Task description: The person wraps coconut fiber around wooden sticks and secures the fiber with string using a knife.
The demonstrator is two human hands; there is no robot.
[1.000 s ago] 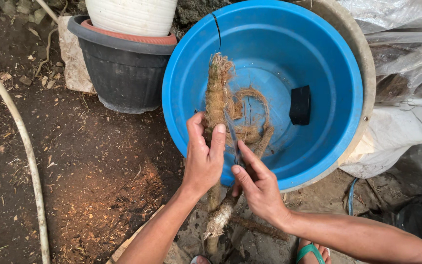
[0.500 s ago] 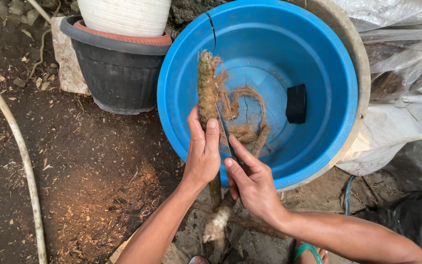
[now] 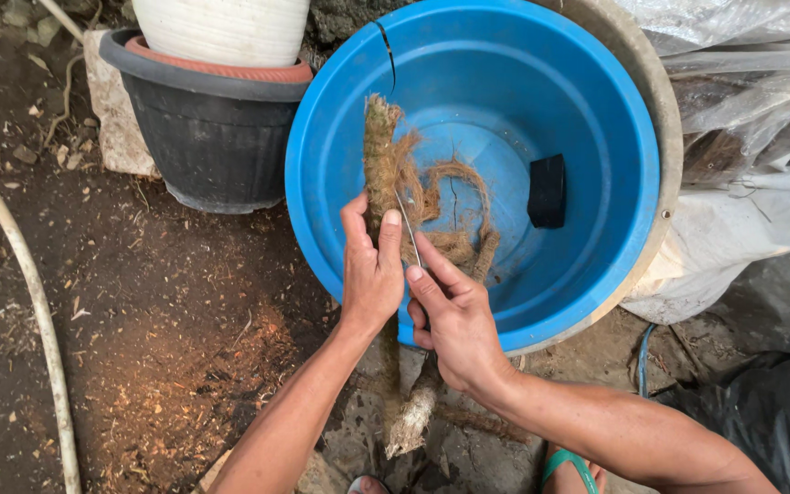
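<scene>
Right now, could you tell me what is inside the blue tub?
Inside the blue tub lie a small black block and a tangle of brown fibre, with a fibre-wrapped stick reaching over it. Both hands cover part of the tub's near wall.

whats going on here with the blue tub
A person stands over a cracked blue tub on dirt ground. The left hand grips a long fibre-wrapped stick held upright over the tub's rim. The right hand holds a thin metal blade against the stick, beside the left thumb. Loose brown fibre strands curl from the stick into the tub, where a small black block lies. A black pot holding a white pot sits to the left.
</scene>
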